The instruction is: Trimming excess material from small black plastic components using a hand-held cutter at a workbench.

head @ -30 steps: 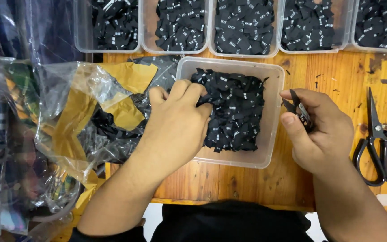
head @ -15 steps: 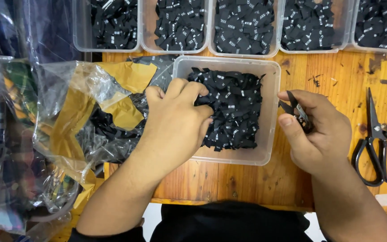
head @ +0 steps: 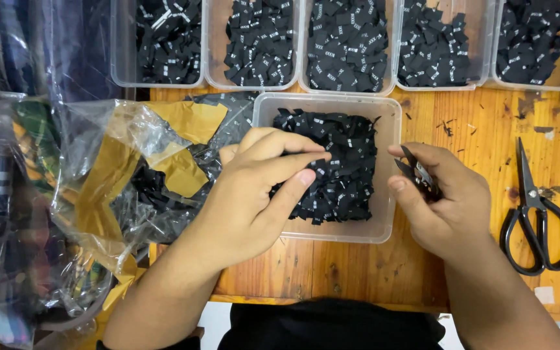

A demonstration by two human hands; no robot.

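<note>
Left hand (head: pixel 254 194) pinching black labels (head: pixel 341 165) in near clear tub (head: pixel 391 116); right hand (head: pixel 445 201) gripping small stack (head: pixel 419 175). Scissors (head: pixel 536 210) far right on wooden table (head: pixel 351 272).

Bare wooden table (head: pixel 358 272) lies open in front of the clear plastic tub (head: pixel 390 129). Behind the tub, a row of five label-filled tubs (head: pixel 348 45) blocks the way; to its left, crumpled plastic bags (head: pixel 131 175) crowd against it. Right of the tub, black scissors (head: pixel 539 220) lie past a strip of bare wood.
</note>
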